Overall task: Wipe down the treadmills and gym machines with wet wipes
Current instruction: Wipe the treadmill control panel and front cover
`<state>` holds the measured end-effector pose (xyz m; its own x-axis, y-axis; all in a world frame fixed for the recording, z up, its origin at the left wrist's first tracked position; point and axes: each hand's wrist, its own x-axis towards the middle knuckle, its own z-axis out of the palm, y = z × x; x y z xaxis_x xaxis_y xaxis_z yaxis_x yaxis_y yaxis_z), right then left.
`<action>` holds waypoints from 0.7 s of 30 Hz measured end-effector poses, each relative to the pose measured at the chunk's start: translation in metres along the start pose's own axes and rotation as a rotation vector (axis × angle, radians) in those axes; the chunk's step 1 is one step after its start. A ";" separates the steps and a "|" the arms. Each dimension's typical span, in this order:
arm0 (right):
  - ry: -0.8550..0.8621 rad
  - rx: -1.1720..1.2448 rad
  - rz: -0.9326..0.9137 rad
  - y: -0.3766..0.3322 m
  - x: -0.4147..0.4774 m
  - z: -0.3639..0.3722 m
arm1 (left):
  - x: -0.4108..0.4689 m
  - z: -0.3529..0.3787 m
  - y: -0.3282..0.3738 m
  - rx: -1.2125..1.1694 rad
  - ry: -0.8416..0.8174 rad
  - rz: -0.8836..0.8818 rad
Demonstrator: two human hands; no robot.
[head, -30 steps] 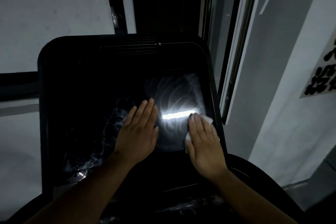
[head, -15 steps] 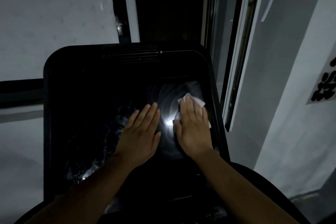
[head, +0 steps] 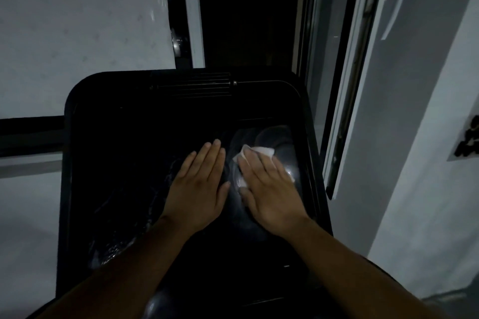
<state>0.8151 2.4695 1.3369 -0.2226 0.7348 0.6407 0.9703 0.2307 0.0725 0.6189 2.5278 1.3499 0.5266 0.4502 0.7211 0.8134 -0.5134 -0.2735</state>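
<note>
The wet wipe (head: 260, 150) lies on the right part of the dark treadmill screen (head: 116, 163), pressed flat under the straight fingers of the right hand (head: 272, 189), while the left hand (head: 199, 189) rests just beside it on the screen, fingers straight and close together, holding nothing.
</note>
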 end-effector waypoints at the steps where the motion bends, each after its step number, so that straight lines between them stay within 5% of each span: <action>1: 0.010 0.010 0.041 0.011 -0.001 -0.001 | 0.000 0.000 0.000 -0.001 0.003 -0.003; 5: 0.077 0.017 0.326 0.033 0.061 -0.013 | 0.001 0.000 0.002 0.000 0.026 -0.002; 12: -0.003 -0.016 -0.042 -0.010 -0.003 -0.001 | -0.003 0.001 0.002 0.004 0.030 -0.006; 18: 0.064 0.028 0.182 0.004 0.030 -0.005 | -0.017 -0.004 0.012 0.028 0.000 -0.033; 21: 0.027 -0.011 0.020 -0.015 0.005 0.003 | -0.033 -0.005 0.013 0.024 -0.019 -0.027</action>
<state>0.7990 2.4711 1.3366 -0.2004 0.7215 0.6628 0.9756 0.2089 0.0675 0.6109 2.5022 1.3255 0.5090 0.4774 0.7162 0.8328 -0.4833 -0.2698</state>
